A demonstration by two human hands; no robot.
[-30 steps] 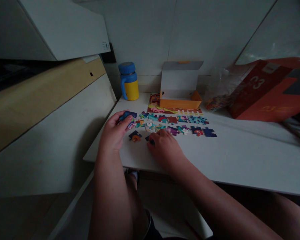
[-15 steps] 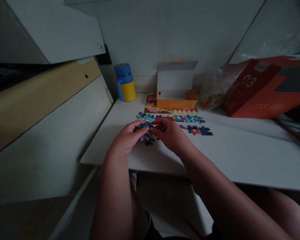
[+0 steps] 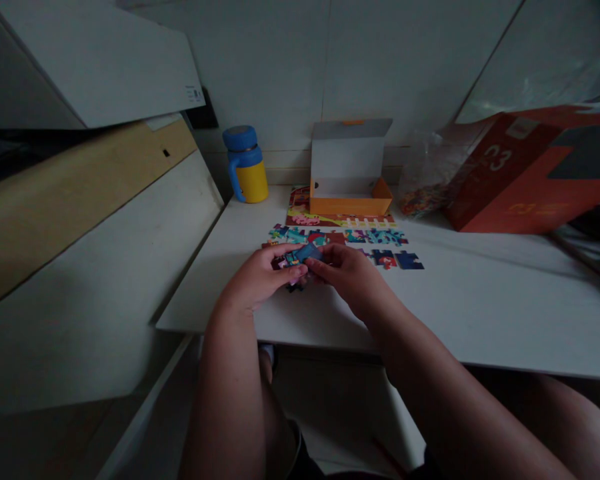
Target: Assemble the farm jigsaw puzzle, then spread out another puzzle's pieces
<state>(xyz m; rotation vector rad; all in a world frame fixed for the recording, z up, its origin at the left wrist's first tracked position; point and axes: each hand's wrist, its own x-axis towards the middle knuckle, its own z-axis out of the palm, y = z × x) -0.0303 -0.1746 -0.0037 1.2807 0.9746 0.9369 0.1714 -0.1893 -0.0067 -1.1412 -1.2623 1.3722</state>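
My left hand (image 3: 261,275) is closed on several small puzzle pieces (image 3: 291,259), held between thumb and fingers above the table. From the right, my right hand (image 3: 344,268) pinches a dark blue puzzle piece (image 3: 309,252) that overlaps the others. Just beneath my hands lie more puzzle pieces (image 3: 295,287), partly hidden. Behind them runs a row of colourful puzzle pieces (image 3: 384,237). A dark piece with a red figure (image 3: 384,259) and a plain dark blue piece (image 3: 409,260) lie to the right of my right hand.
An open orange box (image 3: 350,205) stands on a printed picture sheet (image 3: 305,219) at the back. Left of it is a blue and yellow mug (image 3: 253,180). A clear bag of pieces (image 3: 420,197) leans by a red box (image 3: 510,180). White panels (image 3: 105,267) border the left side.
My hands have turned the held pieces, so more of the dark blue piece and the coloured pieces shows between them. The view has shifted slightly.
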